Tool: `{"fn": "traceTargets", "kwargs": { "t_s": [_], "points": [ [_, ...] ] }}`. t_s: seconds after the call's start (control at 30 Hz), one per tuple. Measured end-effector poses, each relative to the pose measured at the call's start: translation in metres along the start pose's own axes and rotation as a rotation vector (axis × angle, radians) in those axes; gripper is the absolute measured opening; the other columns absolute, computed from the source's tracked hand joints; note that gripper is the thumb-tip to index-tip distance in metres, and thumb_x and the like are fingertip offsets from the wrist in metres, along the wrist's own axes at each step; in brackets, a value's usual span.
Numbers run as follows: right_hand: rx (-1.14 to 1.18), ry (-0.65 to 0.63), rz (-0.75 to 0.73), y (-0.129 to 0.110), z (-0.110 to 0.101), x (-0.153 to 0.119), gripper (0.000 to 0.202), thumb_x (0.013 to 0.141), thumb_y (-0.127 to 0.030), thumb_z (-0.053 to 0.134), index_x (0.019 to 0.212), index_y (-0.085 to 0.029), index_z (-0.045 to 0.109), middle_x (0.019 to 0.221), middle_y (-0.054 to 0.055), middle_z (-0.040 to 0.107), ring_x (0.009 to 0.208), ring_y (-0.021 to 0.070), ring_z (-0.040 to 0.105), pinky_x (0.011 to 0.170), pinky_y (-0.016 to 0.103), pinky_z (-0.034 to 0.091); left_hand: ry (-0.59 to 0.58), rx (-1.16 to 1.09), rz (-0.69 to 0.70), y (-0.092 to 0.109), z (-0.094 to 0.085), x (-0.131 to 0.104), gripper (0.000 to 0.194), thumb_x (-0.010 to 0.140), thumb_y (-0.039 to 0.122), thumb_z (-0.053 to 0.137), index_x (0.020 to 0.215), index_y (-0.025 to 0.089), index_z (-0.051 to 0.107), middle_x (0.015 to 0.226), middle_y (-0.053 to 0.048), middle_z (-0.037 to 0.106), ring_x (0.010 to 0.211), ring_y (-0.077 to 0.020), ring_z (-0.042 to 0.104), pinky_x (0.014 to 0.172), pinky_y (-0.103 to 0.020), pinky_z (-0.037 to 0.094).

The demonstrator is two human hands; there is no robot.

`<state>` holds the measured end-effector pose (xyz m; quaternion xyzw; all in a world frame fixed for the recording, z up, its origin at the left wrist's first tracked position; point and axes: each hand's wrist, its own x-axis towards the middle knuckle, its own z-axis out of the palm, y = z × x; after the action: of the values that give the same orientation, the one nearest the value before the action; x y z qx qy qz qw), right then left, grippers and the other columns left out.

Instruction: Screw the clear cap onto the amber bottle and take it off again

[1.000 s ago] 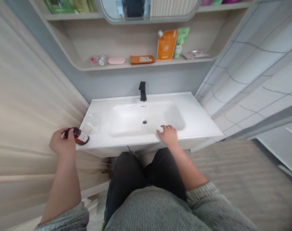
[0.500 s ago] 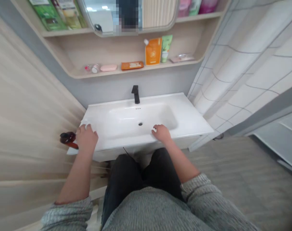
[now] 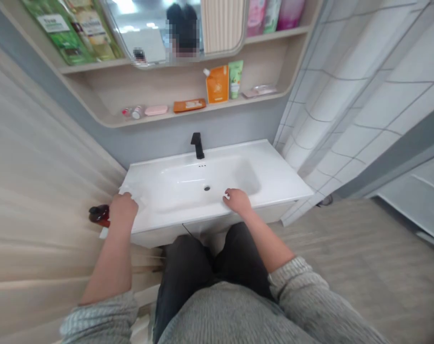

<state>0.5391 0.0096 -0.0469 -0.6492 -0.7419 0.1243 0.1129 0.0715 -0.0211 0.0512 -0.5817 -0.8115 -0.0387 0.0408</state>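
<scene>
My left hand (image 3: 123,209) is at the left end of the white washbasin counter (image 3: 285,173). Its fingers are bent closed over a thin white sheet, like a tissue (image 3: 142,201), which pokes out around them; white on white, its outline is hard to make out. Just left of that hand stands a dark amber bottle with a black top (image 3: 100,215), partly hidden by the wrist. My right hand (image 3: 238,201) hovers at the front rim of the basin (image 3: 188,196), fingers loosely curled and a little apart, with nothing in them.
A black tap (image 3: 197,145) stands behind the basin. Above, a shelf (image 3: 112,119) carries an orange pouch (image 3: 217,85), a green tube (image 3: 235,80), an orange packet (image 3: 189,105) and a pink case (image 3: 156,110). A curtain (image 3: 41,191) hangs at the left.
My left hand's fingers have gone from spread to curled over the white sheet, more of which shows at its right. The right hand stays nearly in place. The view has shifted slightly.
</scene>
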Motion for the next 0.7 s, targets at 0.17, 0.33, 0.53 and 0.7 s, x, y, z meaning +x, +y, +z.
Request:
{"fn": "traceTargets", "kwargs": {
  "t_s": [0.17, 0.33, 0.53, 0.7],
  "points": [
    [0.025, 0.009, 0.002, 0.001, 0.001, 0.000, 0.036, 0.104, -0.038, 0.059, 0.131, -0.021, 0.076, 0.122, 0.011, 0.082, 0.114, 0.0270, 0.076, 0.098, 0.035, 0.055, 0.135, -0.137, 0.145, 0.021, 0.004, -0.013, 0.040, 0.097, 0.026, 0.060, 0.134, 0.012, 0.069, 0.123, -0.016, 0.074, 0.108, -0.0299, 0.070, 0.098, -0.037, 0.053],
    [0.234, -0.008, -0.094, 0.009, -0.001, 0.000, 0.040, 0.097, -0.038, 0.073, 0.135, -0.026, 0.074, 0.124, 0.006, 0.082, 0.108, 0.0226, 0.076, 0.099, 0.034, 0.056, 0.112, -0.439, 0.235, 0.073, 0.005, -0.049, 0.043, 0.095, 0.029, 0.064, 0.134, 0.015, 0.072, 0.125, -0.014, 0.077, 0.099, -0.0270, 0.074, 0.100, -0.038, 0.057],
    [0.848, -0.188, -0.466, -0.012, 0.005, -0.006, 0.087, 0.076, -0.045, 0.095, 0.154, -0.028, 0.060, 0.146, 0.012, 0.070, 0.124, 0.0266, 0.071, 0.102, 0.040, 0.057, -0.040, -0.630, 0.411, 0.146, -0.002, -0.079, 0.039, 0.098, 0.028, 0.068, 0.136, 0.021, 0.072, 0.118, -0.008, 0.079, 0.089, -0.0208, 0.072, 0.093, -0.034, 0.060],
    [1.086, -0.158, -0.451, -0.063, 0.029, -0.001, 0.099, 0.065, -0.046, 0.101, 0.152, -0.026, 0.057, 0.141, 0.012, 0.069, 0.115, 0.0253, 0.070, 0.090, 0.036, 0.058, -0.055, -0.617, 0.521, 0.184, -0.003, -0.090, 0.032, 0.101, 0.023, 0.066, 0.132, 0.021, 0.072, 0.125, -0.011, 0.074, 0.100, -0.0225, 0.073, 0.102, -0.036, 0.058]
  ]
}}
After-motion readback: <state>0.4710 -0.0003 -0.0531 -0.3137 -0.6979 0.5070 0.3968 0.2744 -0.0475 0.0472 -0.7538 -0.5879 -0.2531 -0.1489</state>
